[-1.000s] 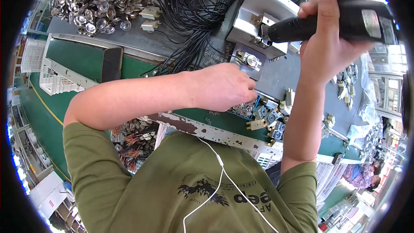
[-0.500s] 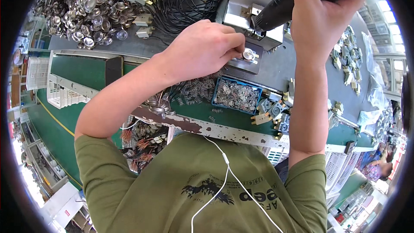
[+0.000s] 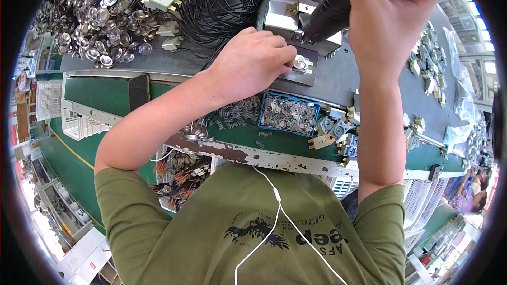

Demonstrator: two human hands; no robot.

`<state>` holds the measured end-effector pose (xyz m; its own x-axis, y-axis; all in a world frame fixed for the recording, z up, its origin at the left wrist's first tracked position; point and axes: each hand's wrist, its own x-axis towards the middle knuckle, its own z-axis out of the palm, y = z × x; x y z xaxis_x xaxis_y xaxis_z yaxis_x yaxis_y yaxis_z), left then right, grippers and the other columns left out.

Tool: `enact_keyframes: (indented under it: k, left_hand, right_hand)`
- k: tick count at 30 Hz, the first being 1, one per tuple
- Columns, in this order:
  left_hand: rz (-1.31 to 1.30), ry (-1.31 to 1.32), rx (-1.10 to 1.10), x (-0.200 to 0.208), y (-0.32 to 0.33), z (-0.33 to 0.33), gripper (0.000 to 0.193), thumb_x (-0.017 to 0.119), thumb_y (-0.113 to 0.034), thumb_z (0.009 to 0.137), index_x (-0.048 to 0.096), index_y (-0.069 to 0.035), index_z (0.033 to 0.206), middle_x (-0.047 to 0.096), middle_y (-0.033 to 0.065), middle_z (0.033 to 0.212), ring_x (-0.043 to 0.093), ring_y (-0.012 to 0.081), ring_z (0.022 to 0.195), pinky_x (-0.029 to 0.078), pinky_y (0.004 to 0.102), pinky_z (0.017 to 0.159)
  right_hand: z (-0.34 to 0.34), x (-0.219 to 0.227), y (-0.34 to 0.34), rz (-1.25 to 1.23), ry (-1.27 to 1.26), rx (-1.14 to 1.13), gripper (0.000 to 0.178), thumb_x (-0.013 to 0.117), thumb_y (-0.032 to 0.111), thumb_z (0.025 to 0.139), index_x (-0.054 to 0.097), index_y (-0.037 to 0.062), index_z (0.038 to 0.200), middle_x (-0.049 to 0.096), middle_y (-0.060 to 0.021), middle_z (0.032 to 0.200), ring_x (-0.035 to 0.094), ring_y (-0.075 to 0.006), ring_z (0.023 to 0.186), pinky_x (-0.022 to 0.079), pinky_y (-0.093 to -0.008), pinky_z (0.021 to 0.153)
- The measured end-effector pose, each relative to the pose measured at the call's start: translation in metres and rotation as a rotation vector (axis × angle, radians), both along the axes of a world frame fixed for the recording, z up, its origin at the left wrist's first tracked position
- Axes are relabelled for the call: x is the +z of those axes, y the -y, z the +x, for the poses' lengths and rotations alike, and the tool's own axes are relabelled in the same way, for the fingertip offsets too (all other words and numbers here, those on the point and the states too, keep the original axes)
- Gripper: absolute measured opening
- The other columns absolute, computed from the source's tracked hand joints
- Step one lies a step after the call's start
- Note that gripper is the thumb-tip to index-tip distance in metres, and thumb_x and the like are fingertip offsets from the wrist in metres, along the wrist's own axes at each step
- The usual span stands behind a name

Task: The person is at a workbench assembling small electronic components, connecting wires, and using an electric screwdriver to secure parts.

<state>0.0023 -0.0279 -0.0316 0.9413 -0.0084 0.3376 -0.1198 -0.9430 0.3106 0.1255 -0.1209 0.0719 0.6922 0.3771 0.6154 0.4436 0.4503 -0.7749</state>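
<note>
My right hand (image 3: 381, 29) grips a black electric screwdriver (image 3: 335, 13), its tip slanting down to the left. Below that tip, a small part with a round metal cap (image 3: 302, 63) and pale prongs sits on a dark metal block (image 3: 303, 78). My left hand (image 3: 254, 62) is closed at the left side of this part, fingers curled and fingertips partly hidden. Behind the block stands a silver metal fixture (image 3: 281, 22), close to the screwdriver's tip.
A blue tray of small metal pieces (image 3: 262, 124) and loose springs (image 3: 232, 113) lie in front. Metal cup-shaped parts (image 3: 101, 16) are heaped at the far left, beside black wires (image 3: 211, 18). White-and-grey connectors (image 3: 338, 129) lie near the front edge; more assemblies (image 3: 429, 68) spread at right.
The screwdriver's tip has moved down and left, closer to the capped part, as my right hand lowers slightly. My left hand stays by the part. The whole view has shifted a little.
</note>
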Motion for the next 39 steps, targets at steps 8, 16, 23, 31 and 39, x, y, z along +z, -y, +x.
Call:
enact_keyframes:
  k: [8, 16, 23, 31, 39]
  left_hand:
    - [-0.048, 0.071, -0.035, -0.01, -0.002, -0.001, 0.012, 0.077, -0.018, 0.084, 0.068, -0.013, 0.09, 0.069, 0.0003, 0.096, 0.066, 0.0227, 0.093, 0.048, 0.0393, 0.078]
    - [-0.143, 0.092, -0.08, -0.02, -0.013, 0.001, 0.011, 0.077, -0.014, 0.082, 0.069, -0.011, 0.089, 0.071, 0.0018, 0.096, 0.067, 0.0259, 0.094, 0.051, 0.0413, 0.078]
    - [-0.148, 0.107, -0.105, -0.017, -0.008, 0.005, 0.011, 0.076, -0.012, 0.081, 0.07, -0.01, 0.09, 0.069, 0.0035, 0.09, 0.066, 0.0278, 0.089, 0.052, 0.0422, 0.077]
    - [-0.254, 0.07, -0.124, -0.023, -0.016, 0.001, 0.015, 0.075, -0.012, 0.083, 0.069, -0.007, 0.096, 0.069, 0.0081, 0.095, 0.066, 0.032, 0.094, 0.053, 0.0437, 0.08]
    - [-0.093, -0.407, 0.092, 0.01, -0.009, 0.008, 0.029, 0.075, -0.028, 0.09, 0.069, -0.009, 0.112, 0.071, 0.0143, 0.099, 0.07, 0.0342, 0.101, 0.056, 0.0469, 0.087]
  right_hand:
    - [-0.008, -0.001, 0.03, -0.061, 0.002, 0.01, 0.015, 0.072, 0.001, 0.092, 0.069, -0.0064, 0.104, 0.072, -0.0128, 0.084, 0.065, -0.0135, 0.056, 0.054, -0.0266, 0.05]
    - [-0.026, -0.013, 0.013, 0.092, -0.194, 0.053, 0.033, 0.076, -0.011, 0.084, 0.06, -0.0037, 0.112, 0.071, -0.0095, 0.088, 0.067, -0.0107, 0.066, 0.054, -0.0238, 0.055]
    - [0.016, -0.044, -0.027, 0.714, 0.074, 0.593, 0.038, 0.076, -0.011, 0.085, 0.056, -0.0017, 0.115, 0.07, -0.0106, 0.093, 0.068, -0.0129, 0.077, 0.056, -0.0261, 0.061]
    - [-0.002, -0.025, 0.009, -0.043, -0.138, 0.37, 0.032, 0.08, -0.005, 0.084, 0.061, -0.0022, 0.11, 0.072, -0.0102, 0.092, 0.07, -0.0134, 0.076, 0.058, -0.0267, 0.062]
    - [-0.004, -0.032, 0.006, -0.216, 0.013, 0.165, 0.028, 0.082, 0.007, 0.087, 0.065, -0.0035, 0.108, 0.072, -0.0084, 0.085, 0.066, -0.0124, 0.061, 0.054, -0.0251, 0.055]
